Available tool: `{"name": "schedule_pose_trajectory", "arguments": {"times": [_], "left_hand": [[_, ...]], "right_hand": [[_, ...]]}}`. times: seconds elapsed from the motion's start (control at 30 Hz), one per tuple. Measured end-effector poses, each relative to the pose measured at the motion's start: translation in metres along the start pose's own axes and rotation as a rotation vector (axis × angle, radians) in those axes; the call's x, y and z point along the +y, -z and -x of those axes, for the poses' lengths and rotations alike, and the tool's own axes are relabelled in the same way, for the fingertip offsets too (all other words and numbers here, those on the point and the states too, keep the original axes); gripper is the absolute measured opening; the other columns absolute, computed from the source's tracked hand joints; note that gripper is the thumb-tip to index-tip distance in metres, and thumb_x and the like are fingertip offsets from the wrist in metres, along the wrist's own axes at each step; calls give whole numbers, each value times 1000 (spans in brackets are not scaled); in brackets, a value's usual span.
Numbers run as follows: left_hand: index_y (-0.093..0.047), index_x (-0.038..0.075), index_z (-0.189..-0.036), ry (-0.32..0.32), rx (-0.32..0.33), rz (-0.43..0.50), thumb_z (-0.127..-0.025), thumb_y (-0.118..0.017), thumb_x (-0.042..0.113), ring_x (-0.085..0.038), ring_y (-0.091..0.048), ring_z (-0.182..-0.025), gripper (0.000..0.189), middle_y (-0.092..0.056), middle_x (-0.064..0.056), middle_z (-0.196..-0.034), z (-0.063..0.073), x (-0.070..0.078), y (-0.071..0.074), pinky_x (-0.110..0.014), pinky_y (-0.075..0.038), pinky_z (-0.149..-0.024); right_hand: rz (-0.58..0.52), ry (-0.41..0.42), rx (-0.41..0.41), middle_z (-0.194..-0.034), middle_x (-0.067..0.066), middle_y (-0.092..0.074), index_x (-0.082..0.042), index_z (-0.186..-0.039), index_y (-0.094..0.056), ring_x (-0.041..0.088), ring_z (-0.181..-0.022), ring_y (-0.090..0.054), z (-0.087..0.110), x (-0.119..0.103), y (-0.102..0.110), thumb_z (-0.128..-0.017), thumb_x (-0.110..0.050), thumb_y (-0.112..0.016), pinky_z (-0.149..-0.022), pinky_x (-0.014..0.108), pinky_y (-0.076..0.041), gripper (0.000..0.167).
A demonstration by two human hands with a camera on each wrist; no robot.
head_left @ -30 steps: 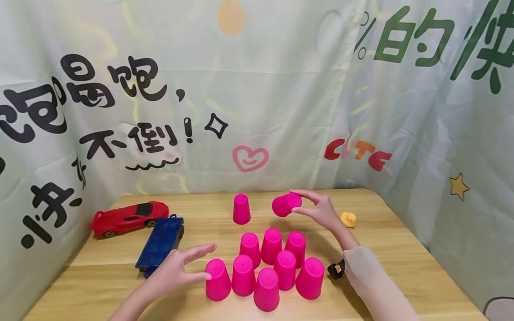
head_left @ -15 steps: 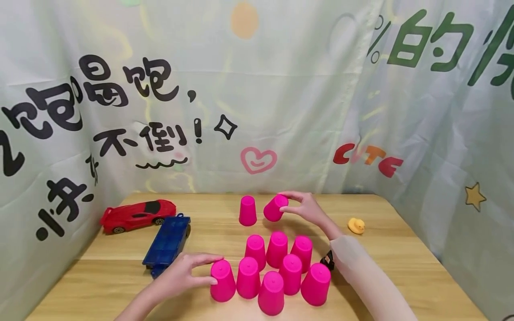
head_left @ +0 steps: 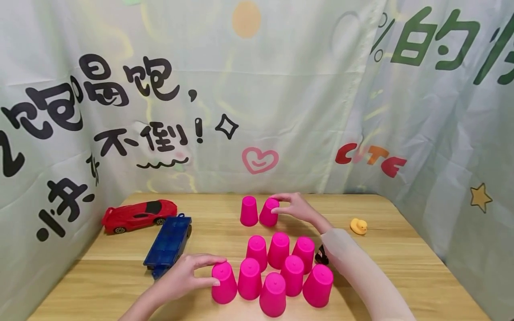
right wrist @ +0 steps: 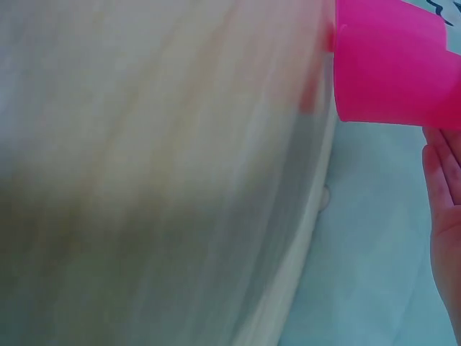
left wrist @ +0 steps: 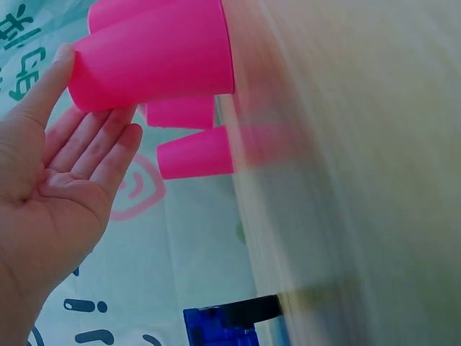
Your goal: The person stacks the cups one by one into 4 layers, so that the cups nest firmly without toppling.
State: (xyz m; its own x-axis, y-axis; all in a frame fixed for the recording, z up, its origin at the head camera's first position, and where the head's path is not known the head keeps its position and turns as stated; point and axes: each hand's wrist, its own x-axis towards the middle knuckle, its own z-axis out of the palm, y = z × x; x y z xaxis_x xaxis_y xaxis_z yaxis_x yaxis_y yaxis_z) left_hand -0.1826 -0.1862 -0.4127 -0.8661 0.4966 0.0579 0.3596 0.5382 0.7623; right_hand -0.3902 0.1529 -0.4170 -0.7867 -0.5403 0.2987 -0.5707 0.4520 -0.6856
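In the head view, my right hand (head_left: 298,207) grips a pink cup (head_left: 268,214) at the back of the table. That cup stands upside down, nearly upright, just right of another upside-down pink cup (head_left: 249,211). My left hand (head_left: 180,277) holds the leftmost pink cup (head_left: 224,285) of the front group between thumb and fingers. In the left wrist view, the left thumb lies on this cup (left wrist: 155,61) and the fingers reach behind it. The right wrist view shows the right hand (right wrist: 446,216) at its cup (right wrist: 396,79), partly cut off by the frame.
Several more upside-down pink cups (head_left: 279,252) stand close together at the front middle. A red toy car (head_left: 140,216) and a blue toy trailer (head_left: 168,243) are on the left. A yellow rubber duck (head_left: 358,226) sits on the right; a small black object (head_left: 321,256) is partly behind the right sleeve.
My right hand has moved left and lowered its cup, turning it from tilted to nearly upright beside the other back cup. My left hand has closed onto the leftmost front cup.
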Motion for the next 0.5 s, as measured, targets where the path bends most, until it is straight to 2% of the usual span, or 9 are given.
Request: {"name": "schedule_pose_trajectory", "arguments": {"times": [0.17,0.5], "left_hand": [[-66,19,-126,22,-11,33,-87,-72,39,-29,-65,-118,44,-70,-4,-125,0,0,-1,-53,-53,-96],[-66,19,-126,19,-10,39,-86,-72,39,-29,-65,-118,45,-70,-3,-124,-1,0,1,-52,-53,-96]], "right_hand": [[3,-10,-18,-119,5,-72,-16,-124,-68,24,-113,-66,-4,4,-3,-81,-35,-80,-100,56,-50,48],[4,-21,-54,-123,9,-70,-10,-127,-66,28,-115,-65,-12,4,-5,-84,-29,-77,-102,54,-50,48]]}}
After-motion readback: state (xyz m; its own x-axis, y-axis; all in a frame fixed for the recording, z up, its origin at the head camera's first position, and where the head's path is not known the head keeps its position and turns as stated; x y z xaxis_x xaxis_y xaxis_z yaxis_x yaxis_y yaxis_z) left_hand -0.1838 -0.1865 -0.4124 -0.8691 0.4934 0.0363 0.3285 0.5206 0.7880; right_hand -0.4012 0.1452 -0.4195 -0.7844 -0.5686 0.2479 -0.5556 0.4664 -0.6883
